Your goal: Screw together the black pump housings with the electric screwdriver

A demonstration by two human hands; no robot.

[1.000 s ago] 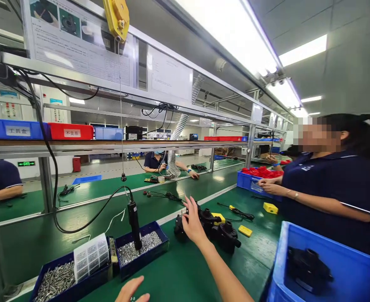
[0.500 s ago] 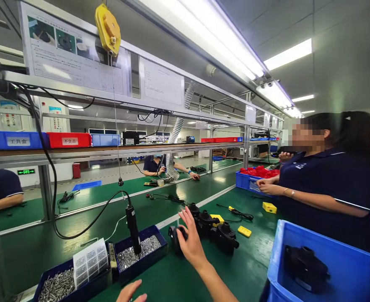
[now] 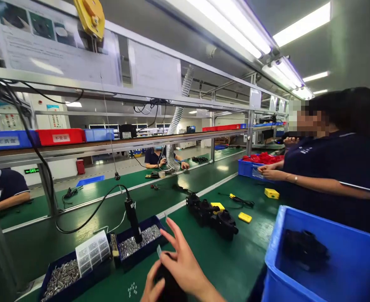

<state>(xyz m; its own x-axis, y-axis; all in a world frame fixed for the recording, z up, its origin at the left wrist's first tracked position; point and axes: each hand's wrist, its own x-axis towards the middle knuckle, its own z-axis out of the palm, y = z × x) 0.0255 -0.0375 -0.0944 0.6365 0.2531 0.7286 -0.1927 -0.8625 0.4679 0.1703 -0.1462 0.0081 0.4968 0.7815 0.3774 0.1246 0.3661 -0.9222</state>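
Note:
Both my hands meet near the bottom edge around a black plastic part [image 3: 169, 287]. My right hand [image 3: 181, 264] lies over its top with fingers spread and curled on it. My left hand [image 3: 150, 287] grips it from the left, mostly cut off by the frame edge. Further along the green bench [image 3: 203, 256] stands a row of the same black parts [image 3: 211, 216]. An electric screwdriver [image 3: 132, 220] stands tip-down in a dark blue tray of small screws [image 3: 141, 241].
A second tray of longer screws [image 3: 60, 277] with a label sheet [image 3: 92, 251] sits at left. A blue bin [image 3: 326, 260] with a black part is at right. A co-worker in dark blue [image 3: 335, 167] stands at right by a blue bin of red parts [image 3: 260, 161]. Loose screws [image 3: 132, 289] lie near my hands.
My right hand drew one black part back from the row toward me, and my left hand came up to grip it. The view tilted slightly left.

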